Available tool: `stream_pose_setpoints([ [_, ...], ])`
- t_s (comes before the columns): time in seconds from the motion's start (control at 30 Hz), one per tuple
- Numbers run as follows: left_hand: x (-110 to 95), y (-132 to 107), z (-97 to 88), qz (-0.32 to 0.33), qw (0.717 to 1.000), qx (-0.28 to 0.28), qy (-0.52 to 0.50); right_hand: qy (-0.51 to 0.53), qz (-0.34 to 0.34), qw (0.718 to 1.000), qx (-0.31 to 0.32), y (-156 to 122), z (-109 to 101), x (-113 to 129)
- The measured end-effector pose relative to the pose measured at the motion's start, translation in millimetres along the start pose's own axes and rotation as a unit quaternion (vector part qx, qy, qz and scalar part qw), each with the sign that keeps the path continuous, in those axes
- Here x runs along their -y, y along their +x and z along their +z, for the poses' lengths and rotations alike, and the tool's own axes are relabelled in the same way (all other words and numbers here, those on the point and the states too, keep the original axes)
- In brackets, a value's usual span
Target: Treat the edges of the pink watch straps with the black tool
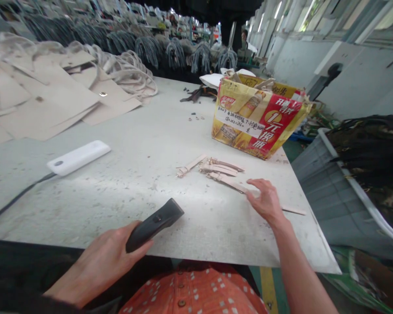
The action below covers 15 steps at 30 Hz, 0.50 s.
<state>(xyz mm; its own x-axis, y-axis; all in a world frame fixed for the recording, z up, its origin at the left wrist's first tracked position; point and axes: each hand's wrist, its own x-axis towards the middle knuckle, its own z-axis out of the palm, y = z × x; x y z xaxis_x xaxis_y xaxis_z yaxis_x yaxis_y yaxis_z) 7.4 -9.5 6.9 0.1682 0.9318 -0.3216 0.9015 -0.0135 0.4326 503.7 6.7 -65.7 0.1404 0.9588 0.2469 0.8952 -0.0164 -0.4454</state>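
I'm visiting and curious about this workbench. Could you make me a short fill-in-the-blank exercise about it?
The tool in the left hand is ____.
The right hand touches pale ____ on the table.
The printed cardboard box stands toward the table's ____ side, as seen here.
The white device trails a black ____.

Missing words: black; straps; right; cable.
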Motion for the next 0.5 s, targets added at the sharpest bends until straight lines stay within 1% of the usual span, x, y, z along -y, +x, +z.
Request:
stream_pose_setpoints([
  [0.03, -1.8, -0.2, -0.1, 0.001, 1.0, 0.01, 0.001, 0.006, -0.018, 0.999, 0.028, 12.5, 9.1, 21.4],
  [0.1, -4.4, -0.9, 1.4, -0.002, 1.0, 0.023, 0.012, 0.003, -0.022, 0.997, 0.073, 36.0, 27.5, 60.4],
  [0.17, -5.2, -2.7, 4.5, -0.006, 1.0, 0.015, 0.025, -0.009, -0.011, 0.995, 0.097, 53.6, 43.0, 88.2],
  [0.2, -4.9, -4.1, 6.1, -0.006, 1.0, 0.009, 0.027, -0.013, -0.01, 0.995, 0.099, 59.1, 49.0, 97.1],
  [0.27, -3.7, -7.4, 7.7, -0.001, 1.0, 0.002, 0.021, -0.016, -0.014, 0.996, 0.09, 63.0, 56.7, 106.3],
  [0.33, -3.1, -10.1, 6.7, 0.006, 1.0, 0.007, 0.008, -0.012, -0.015, 0.997, 0.079, 57.9, 59.6, 108.3],
  [0.43, -6.0, -11.6, 3.1, -0.002, 1.0, 0.026, 0.004, 0.008, -0.018, 0.996, 0.088, 36.0, 60.2, 108.6],
  [0.5, -10.9, -11.4, 1.5, -0.011, 0.999, 0.041, 0.014, 0.041, -0.045, 0.992, 0.109, 14.6, 62.1, 110.3],
])
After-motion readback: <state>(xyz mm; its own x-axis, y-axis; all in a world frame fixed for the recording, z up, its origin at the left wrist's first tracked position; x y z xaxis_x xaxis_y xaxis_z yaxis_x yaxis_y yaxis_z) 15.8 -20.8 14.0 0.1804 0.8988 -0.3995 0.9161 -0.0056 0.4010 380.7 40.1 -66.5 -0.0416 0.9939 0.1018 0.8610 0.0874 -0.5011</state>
